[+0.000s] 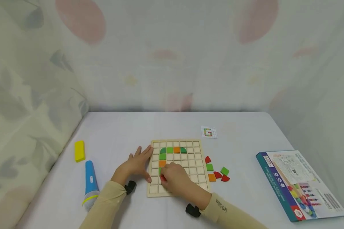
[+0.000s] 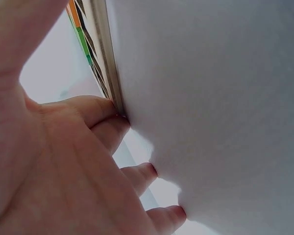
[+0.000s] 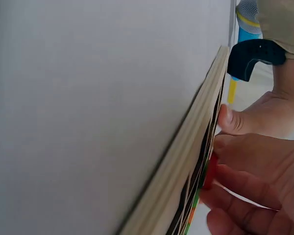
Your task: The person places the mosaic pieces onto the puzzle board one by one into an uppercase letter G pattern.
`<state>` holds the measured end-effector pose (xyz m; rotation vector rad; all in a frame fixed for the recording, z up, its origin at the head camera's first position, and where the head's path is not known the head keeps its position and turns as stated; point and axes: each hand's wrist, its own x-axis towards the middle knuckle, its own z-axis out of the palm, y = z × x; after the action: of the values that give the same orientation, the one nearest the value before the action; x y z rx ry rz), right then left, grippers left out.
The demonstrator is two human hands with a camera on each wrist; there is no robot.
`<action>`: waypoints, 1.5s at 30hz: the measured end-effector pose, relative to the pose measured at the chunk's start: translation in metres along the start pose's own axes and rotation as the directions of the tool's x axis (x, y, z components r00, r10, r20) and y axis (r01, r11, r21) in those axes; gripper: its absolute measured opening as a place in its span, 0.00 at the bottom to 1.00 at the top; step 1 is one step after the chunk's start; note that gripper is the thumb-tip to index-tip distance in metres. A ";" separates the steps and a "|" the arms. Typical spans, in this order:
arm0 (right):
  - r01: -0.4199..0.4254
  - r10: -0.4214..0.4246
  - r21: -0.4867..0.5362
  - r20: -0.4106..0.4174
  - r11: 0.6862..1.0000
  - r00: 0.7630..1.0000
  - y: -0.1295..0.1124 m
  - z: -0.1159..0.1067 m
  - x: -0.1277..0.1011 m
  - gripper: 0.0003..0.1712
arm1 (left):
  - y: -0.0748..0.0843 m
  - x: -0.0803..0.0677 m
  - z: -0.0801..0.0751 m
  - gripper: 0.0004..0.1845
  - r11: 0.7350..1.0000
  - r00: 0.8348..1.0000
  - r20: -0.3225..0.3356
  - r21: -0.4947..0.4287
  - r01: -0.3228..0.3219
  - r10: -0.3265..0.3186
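A wooden grid board (image 1: 196, 173) lies on the white table, with green and orange tiles (image 1: 169, 149) set in its upper left cells. My left hand (image 1: 140, 163) lies flat on the table, its straight fingers (image 2: 100, 110) against the board's left edge (image 2: 105, 58). Over the board's lower left cells, my right hand (image 1: 167, 178) pinches a red tile (image 1: 162, 178). The right wrist view shows that red tile (image 3: 210, 171) touching the board (image 3: 186, 166) under my fingers (image 3: 255, 156). Which cell the tile sits over is hidden by the hand.
Several loose red, green and orange tiles (image 1: 217, 171) lie right of the board. A small pattern card (image 1: 209, 132) sits behind it. The game box (image 1: 301, 184) is at the far right. A yellow block (image 1: 79, 150) and a blue toy microphone (image 1: 91, 184) lie at the left.
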<state>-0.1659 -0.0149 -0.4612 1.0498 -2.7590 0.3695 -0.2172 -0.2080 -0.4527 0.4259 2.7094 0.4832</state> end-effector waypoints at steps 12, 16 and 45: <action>-0.009 0.010 -0.013 0.040 1.000 0.999 -0.005 -0.002 0.002 0.08 | -0.001 0.001 0.003 0.71 1.000 1.000 -0.007 0.014 0.001 -0.001; -0.014 0.015 -0.022 0.035 1.000 0.999 -0.005 -0.002 0.003 0.06 | -0.002 0.001 0.003 0.71 1.000 1.000 -0.001 0.013 0.005 -0.005; -0.360 0.361 0.024 -0.102 0.933 0.927 0.101 -0.049 -0.066 0.12 | -0.005 0.003 0.003 0.72 1.000 1.000 0.004 0.021 -0.010 0.010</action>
<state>-0.1815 0.1131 -0.4475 0.4984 -2.8476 0.4640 -0.2198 -0.2106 -0.4577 0.4451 2.7120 0.4567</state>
